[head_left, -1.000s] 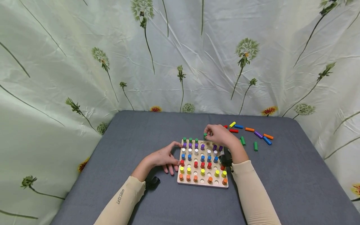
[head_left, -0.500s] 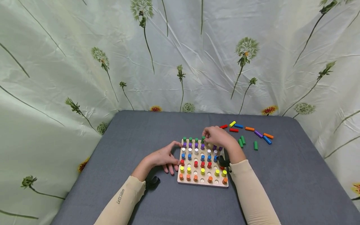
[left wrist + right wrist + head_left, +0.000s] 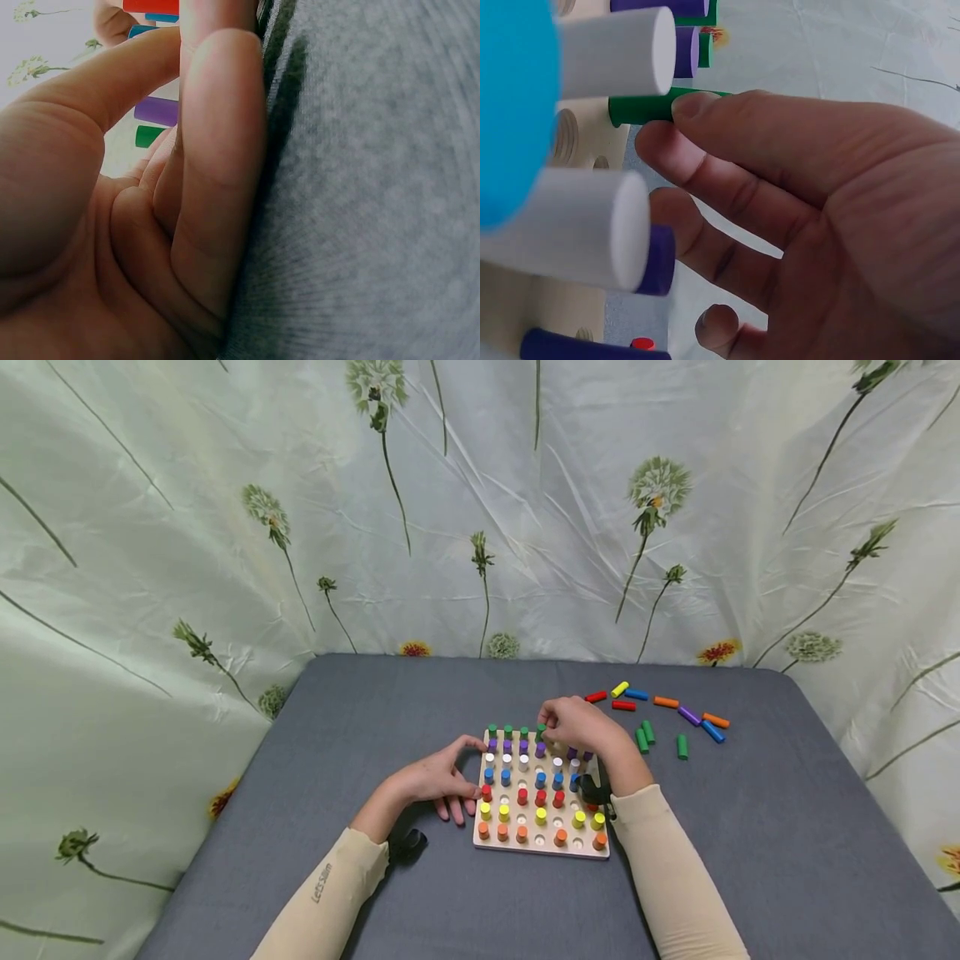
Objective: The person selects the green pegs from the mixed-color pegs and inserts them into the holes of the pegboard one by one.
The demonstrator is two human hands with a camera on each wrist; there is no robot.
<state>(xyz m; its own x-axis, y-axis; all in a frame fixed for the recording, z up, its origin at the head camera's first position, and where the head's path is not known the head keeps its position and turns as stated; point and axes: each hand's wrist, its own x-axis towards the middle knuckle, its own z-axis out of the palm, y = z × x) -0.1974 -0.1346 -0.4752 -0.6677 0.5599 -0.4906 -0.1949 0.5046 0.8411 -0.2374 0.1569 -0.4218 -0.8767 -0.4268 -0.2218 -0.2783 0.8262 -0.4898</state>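
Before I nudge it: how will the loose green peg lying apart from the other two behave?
The green peg looks cylindrical and lies on its side, so a sideways push would probably roll it. Its straight, solid-looking body suggests it's stiff. The fabric texture of the grey cover may add some drag.

Front of table (image 3: 517, 906) — passable, pegs (image 3: 541, 817) — obstructing

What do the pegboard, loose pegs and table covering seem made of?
Pegboard: likely smooth wood, being pale tan. Loose pegs: painted wood or plastic, unclear which; smooth, evenly coloured. Table covering: probably matte fabric, given its speckled, woven-looking grey texture.
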